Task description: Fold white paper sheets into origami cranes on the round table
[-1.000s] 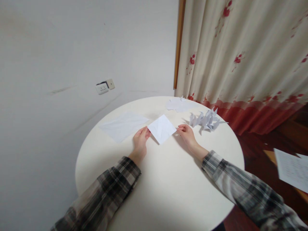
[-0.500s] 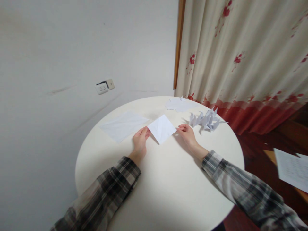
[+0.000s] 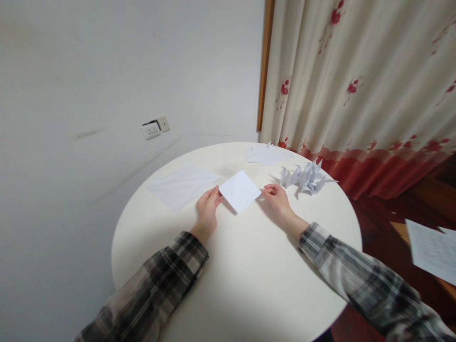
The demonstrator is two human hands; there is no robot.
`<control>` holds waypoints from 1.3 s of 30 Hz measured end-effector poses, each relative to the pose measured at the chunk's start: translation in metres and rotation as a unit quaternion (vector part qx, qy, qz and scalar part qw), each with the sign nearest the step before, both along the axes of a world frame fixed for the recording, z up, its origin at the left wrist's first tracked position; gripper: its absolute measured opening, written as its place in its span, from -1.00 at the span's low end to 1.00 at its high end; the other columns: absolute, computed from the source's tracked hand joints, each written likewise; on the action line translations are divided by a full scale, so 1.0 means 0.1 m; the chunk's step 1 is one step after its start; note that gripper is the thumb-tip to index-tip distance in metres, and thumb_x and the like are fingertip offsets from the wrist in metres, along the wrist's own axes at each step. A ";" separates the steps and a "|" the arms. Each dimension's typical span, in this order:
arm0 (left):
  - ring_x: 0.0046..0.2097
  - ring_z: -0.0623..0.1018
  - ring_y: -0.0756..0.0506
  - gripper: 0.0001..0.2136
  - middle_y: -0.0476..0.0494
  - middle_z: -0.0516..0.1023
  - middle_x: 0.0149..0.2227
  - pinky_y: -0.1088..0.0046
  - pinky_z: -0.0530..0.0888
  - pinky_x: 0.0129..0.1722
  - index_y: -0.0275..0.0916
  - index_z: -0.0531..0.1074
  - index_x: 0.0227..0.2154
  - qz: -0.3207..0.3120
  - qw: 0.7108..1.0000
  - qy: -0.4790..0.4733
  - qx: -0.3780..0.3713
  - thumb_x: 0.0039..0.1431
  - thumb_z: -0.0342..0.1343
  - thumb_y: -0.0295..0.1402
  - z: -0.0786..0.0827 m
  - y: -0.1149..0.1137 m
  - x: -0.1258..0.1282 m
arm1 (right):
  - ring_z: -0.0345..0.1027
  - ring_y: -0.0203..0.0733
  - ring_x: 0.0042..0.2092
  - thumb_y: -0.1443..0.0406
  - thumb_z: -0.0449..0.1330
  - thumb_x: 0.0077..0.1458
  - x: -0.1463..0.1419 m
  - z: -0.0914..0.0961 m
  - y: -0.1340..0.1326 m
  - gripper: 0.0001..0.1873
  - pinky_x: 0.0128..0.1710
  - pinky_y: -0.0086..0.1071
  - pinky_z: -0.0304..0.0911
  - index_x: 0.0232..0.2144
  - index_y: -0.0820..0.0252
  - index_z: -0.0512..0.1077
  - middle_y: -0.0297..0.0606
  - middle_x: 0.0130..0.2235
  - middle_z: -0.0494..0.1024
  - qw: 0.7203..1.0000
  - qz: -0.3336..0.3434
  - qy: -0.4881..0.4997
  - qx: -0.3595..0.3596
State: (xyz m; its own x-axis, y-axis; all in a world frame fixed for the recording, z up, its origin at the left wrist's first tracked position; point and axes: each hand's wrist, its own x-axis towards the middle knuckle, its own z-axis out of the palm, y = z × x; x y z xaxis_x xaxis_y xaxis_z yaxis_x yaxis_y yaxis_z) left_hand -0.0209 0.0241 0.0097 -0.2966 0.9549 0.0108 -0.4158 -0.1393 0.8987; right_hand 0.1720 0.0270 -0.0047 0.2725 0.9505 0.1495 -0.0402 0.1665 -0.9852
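Note:
Between my hands is a small white folded paper square (image 3: 240, 191), turned so that it looks like a diamond. My left hand (image 3: 207, 206) pinches its left corner between thumb and fingers. At the opposite corner, my right hand (image 3: 277, 198) grips the paper with its fingertips. The square is held a little above the white round table (image 3: 228, 275). To the left lies a larger flat sheet of white paper (image 3: 183, 185) with faint creases. Several folded paper cranes (image 3: 306, 178) stand clustered just beyond my right hand.
At the table's far edge lie white paper pieces (image 3: 265, 154) with a small folded figure (image 3: 270, 145) on them. A wall with a power socket (image 3: 151, 130) is behind left, a flowered curtain (image 3: 349, 85) behind right. Written sheets (image 3: 432, 249) lie lower right.
The paper square has tilted slightly, and its visible face looks smoother. Both hands have stayed at its corners, almost unmoved.

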 end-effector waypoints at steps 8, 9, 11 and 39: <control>-0.33 0.48 -0.04 -0.66 -0.15 0.51 -0.38 0.37 0.39 -0.23 -0.36 0.40 -0.43 -0.011 1.000 0.008 0.001 -0.21 0.25 -0.19 0.00 0.00 0.00 | 0.28 -0.31 -0.47 0.34 0.19 -0.28 0.00 -0.04 0.03 -0.77 -0.39 -0.38 0.14 -0.46 0.17 0.27 -0.41 -0.55 0.42 1.000 0.003 0.010 0.008; -0.33 0.48 -0.04 -0.67 -0.14 0.50 -0.38 0.37 0.39 -0.22 -0.36 0.41 -0.44 -0.004 1.000 0.014 0.002 -0.24 0.27 -0.21 -0.01 0.00 0.00 | 0.28 -0.31 -0.47 0.35 0.19 -0.29 0.00 -0.04 0.03 -0.77 -0.40 -0.39 0.14 -0.46 0.17 0.27 -0.41 -0.55 0.41 1.000 0.002 0.009 0.006; -0.32 0.47 -0.04 -0.68 -0.13 0.49 -0.38 0.37 0.38 -0.21 -0.36 0.41 -0.45 0.012 1.000 0.022 0.000 -0.26 0.27 -0.24 -0.04 0.01 0.00 | 0.27 -0.31 -0.48 0.34 0.18 -0.28 -0.01 -0.02 0.02 -0.78 -0.41 -0.40 0.12 -0.46 0.17 0.27 -0.42 -0.56 0.41 1.000 -0.006 0.006 -0.001; -0.22 0.48 -0.10 -0.75 -0.22 0.51 -0.24 0.29 0.38 -0.13 -0.33 0.45 -0.35 -0.005 0.995 0.104 0.003 -0.12 0.16 -0.29 -0.09 0.05 -0.03 | 0.18 -0.31 -0.48 0.27 0.16 -0.23 -0.01 0.00 0.01 -0.85 -0.43 -0.39 0.09 -0.48 0.17 0.34 -0.41 -0.55 0.33 1.000 -0.017 -0.014 0.014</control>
